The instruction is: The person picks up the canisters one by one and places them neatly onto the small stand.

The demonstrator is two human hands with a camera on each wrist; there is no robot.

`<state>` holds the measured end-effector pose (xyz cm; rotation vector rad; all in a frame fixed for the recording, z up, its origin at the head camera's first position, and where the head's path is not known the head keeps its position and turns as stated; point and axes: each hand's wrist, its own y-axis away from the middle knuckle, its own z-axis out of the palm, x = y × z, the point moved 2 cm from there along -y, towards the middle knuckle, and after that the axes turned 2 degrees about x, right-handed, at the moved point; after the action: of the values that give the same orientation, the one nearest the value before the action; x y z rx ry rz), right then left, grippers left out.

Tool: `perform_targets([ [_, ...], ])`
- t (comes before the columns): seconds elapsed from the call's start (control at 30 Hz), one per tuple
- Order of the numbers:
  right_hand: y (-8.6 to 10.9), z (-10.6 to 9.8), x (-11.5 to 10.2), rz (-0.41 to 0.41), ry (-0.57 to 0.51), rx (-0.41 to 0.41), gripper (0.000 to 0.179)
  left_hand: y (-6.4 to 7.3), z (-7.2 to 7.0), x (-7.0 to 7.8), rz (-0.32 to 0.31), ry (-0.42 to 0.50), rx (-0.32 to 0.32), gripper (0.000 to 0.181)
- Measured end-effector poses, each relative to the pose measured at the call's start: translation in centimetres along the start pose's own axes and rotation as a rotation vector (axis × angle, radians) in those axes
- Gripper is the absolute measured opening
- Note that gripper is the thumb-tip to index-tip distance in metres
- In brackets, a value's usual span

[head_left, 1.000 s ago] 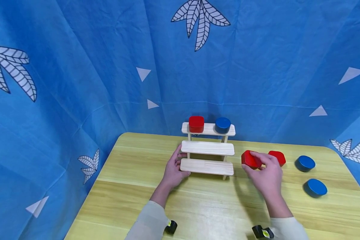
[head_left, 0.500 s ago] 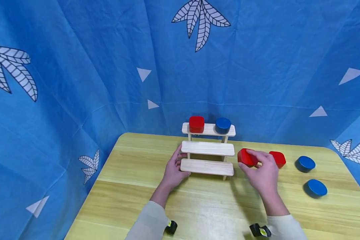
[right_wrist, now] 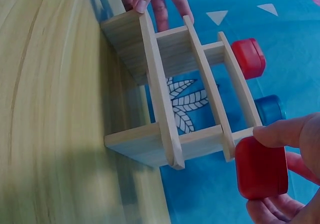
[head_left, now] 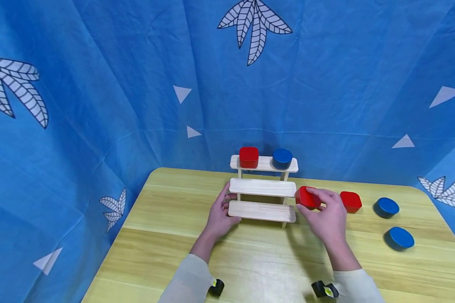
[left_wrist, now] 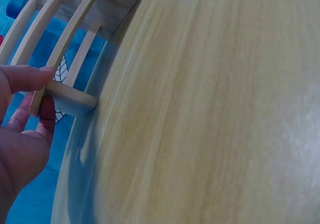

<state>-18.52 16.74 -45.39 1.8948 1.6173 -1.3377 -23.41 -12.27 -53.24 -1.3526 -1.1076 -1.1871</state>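
Note:
A small three-tier wooden shelf [head_left: 263, 187] stands near the back of the table. My left hand [head_left: 220, 216] grips the left end of its lowest board, thumb on top and fingers beneath, as the left wrist view shows. Between thumb and fingers my right hand [head_left: 327, 214] pinches a red rounded-square box [head_left: 307, 198], held up just off the shelf's right end. In the right wrist view this red box [right_wrist: 261, 168] appears beside the end of the middle board. On the top board sit another red box [head_left: 248, 157] at left and a blue round box [head_left: 282, 158] at right.
To the right of my right hand, a red box [head_left: 351, 202] and two blue round boxes, one farther back [head_left: 386, 207] and one nearer [head_left: 399, 238], rest on the wooden table [head_left: 250, 261]. A blue patterned curtain [head_left: 227, 84] hangs directly behind the table.
My right hand has carried the red box leftward and slightly back, up to the shelf's right end. The left hand and the shelf have stayed in place.

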Motion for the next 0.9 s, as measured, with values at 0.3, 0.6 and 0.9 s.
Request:
perform_targets([
  [0.3,-0.4,0.6,-1.1,-0.01,0.011,-0.03,0.059,0.0,0.0,0.1,0.002,-0.004,0.002,0.118],
  [0.6,-0.6,1.5,-1.7,-0.01,-0.02,-0.055,0.058,0.0,0.0,0.1,-0.015,-0.005,-0.004,0.117],
  [0.9,-0.7,2.6,-2.3,-0.044,-0.04,-0.049,0.056,1.0,0.1,2.9,0.006,0.01,-0.028,0.111],
])
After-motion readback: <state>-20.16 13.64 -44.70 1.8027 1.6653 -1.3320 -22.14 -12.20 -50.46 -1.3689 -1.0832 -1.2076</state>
